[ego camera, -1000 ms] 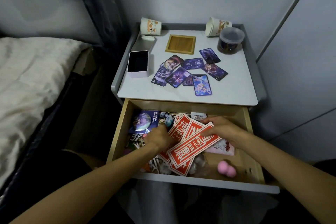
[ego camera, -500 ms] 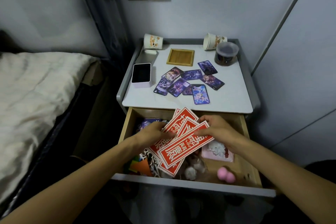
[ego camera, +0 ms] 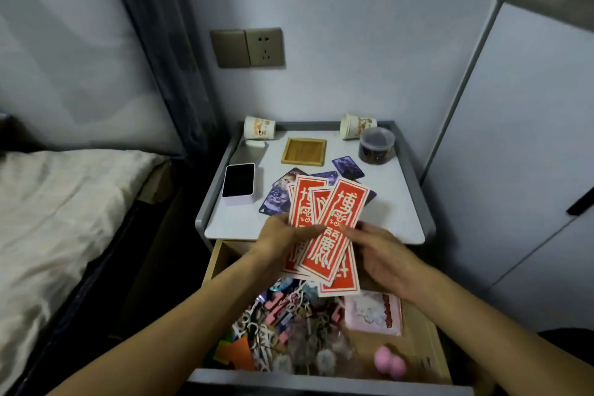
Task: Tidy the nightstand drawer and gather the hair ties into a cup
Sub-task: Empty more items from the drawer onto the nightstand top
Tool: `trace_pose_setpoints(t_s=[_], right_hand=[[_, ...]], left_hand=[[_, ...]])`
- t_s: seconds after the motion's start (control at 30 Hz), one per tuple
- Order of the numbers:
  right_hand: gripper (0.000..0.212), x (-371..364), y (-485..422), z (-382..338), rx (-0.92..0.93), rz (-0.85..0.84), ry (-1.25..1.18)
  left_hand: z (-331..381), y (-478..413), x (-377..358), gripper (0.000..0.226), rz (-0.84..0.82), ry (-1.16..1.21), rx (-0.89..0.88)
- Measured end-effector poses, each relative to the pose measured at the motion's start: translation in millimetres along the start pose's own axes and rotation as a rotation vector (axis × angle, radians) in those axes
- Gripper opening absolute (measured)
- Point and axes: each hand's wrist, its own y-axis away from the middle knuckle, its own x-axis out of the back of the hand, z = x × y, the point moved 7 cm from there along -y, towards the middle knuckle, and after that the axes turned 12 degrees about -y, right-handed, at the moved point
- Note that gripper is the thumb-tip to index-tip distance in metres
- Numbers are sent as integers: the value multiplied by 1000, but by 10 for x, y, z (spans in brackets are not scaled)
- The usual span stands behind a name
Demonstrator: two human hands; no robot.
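Observation:
My left hand and my right hand hold a fanned stack of red cards with white characters, lifted above the open drawer and in front of the nightstand top. The drawer below holds a jumble of small trinkets, a pink flat packet and a pink rounded object. Two paper cups lie on their sides at the back of the nightstand, one on the left and one on the right. I cannot pick out hair ties in the clutter.
On the nightstand lie a phone-like box, a wooden square tray, a dark lidded jar and several purple picture cards. A bed stands to the left, a white cabinet to the right, a wall socket above.
Both hands have lifted the red cards out of the drawer and up in front of the nightstand top, turning them more upright. The view has tilted up.

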Motion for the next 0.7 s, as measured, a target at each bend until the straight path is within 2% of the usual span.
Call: trace_pose_setpoints(t_s=[0.1,0.2,0.27,0.33,0.43,0.53,0.63,0.7], right_hand=[[25,93,-15,-90,61,97,73],[19,333,-105,-407,154,188,115],[22,586,-241,-652,218,283,157],[30,854,-442,-869,264,360,282],[48,1088,-718,-1018,299,433,567],[66,1097,-881,-1033,393,458,698],[69,1095,-985,-972,502,466,783],[67,1059,-972,-934,528,456,941]], left_hand=[[108,-205,-270,27,-35,-17,-31],[279,-476,-491,29,-41,-56,-82],[436,-692,-533,35,54,-350,-172],[601,-938,-616,46,163,-785,-375],[573,-1348,-776,66,158,-1307,-541],[362,-1712,-788,73,47,-1532,-523],[193,-1844,-702,71,16,-1595,-537],[140,-1825,-597,67,39,-1613,-562]])
